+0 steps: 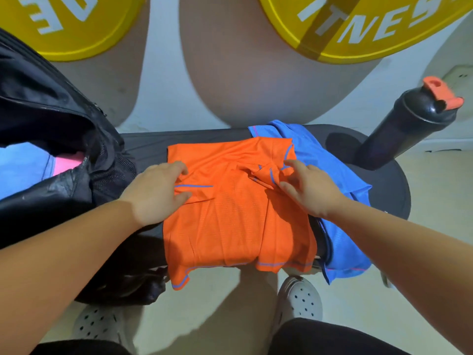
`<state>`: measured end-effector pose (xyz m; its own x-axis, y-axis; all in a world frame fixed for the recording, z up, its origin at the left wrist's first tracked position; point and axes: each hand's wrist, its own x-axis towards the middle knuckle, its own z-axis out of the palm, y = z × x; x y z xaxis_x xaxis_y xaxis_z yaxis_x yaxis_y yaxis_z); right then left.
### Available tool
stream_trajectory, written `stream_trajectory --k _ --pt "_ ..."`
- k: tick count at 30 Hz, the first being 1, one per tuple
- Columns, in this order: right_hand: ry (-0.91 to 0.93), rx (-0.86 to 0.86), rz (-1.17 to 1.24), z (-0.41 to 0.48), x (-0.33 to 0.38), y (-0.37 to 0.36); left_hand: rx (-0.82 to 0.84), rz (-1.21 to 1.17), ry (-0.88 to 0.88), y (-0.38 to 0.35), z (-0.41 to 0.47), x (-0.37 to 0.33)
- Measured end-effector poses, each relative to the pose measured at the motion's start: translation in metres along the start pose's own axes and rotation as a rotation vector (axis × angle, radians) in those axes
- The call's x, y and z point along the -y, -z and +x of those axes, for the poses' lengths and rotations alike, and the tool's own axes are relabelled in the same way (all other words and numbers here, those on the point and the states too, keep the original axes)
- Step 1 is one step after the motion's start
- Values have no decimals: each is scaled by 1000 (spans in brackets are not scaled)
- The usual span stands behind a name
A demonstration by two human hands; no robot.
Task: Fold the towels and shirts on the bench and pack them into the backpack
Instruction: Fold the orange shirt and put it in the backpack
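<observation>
A bright orange mesh shirt with blue piping is laid across the black padded bench. Both sleeves are turned inward. Its collar end is towards the far edge and its hem is draped over the near edge, so its long axis runs from far to near.

The left hand is rested on the folded left sleeve, fingers lightly bent and thumb held apart; no firm pinch can be made out. The right hand is spread over the collar and right sleeve, fingertips touching the cloth.

Both hands are placed at the far half, so the hanging hem is judged the part to be brought up next.

A blue mesh shirt is seen under and to the right of the orange one. The open black backpack stands just beside the left hand, the nearer hand for packing.
</observation>
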<state>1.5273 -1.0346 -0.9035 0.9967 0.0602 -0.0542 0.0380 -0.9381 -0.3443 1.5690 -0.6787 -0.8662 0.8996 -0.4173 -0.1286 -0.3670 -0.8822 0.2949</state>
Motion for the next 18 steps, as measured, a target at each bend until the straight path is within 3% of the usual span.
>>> stream_trajectory --k 4,9,13,18 --pt "-121 12 84 30 16 -8 -54 -43 98 -14 28 -11" --pt "-171 -11 146 58 31 -16 -9 38 27 -38 45 -20" --pt "-62 8 281 58 25 -15 -70 53 14 -44 51 -20" --pt "161 197 391 39 11 -9 -74 -12 -41 -49 47 -5"
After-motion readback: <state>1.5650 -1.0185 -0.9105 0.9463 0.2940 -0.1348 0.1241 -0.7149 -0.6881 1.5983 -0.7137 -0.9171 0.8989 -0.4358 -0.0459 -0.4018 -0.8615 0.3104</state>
